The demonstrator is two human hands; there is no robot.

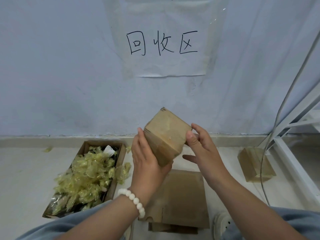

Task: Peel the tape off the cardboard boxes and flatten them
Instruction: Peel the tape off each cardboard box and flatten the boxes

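A small closed cardboard box (165, 135), still covered in clear tape, is held tilted in the air before the wall. My left hand (147, 161) cups it from below and from the left, with the fingers curled round its lower corner. My right hand (201, 146) holds its right edge between the thumb in front and the fingers behind. Beneath my hands a stack of flattened cardboard (183, 200) lies on the floor. Another taped box (256, 163) stands at the right.
An open cardboard box (119, 153) at the left is piled with crumpled yellowish tape (88, 175). A paper sign (162, 42) is taped to the wall. A white frame (294, 163) and a grey cable (270, 144) run along the right. A white power strip (221, 224) lies at the bottom.
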